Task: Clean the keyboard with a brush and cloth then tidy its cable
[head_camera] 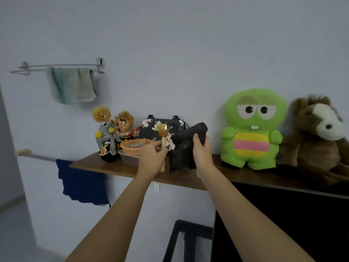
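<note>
My left hand [151, 157] pinches a small wooden-handled brush [162, 140] upright, its tan bristles pointing up in front of a floral handbag. My right hand [203, 150] grips a dark, crumpled cloth [184, 148] that hangs down just above the wooden shelf [117, 167]. Both hands are held over the shelf's middle. No keyboard or cable is in view.
On the shelf stand two doll figures on a toy motorbike [109, 135], an orange basket [135, 146] on a clear box, a black floral handbag [160, 127], a green plush [253, 129] and a brown plush horse [317, 133]. A towel [72, 86] hangs on a wall rail; a blue cloth [83, 182] hangs below left.
</note>
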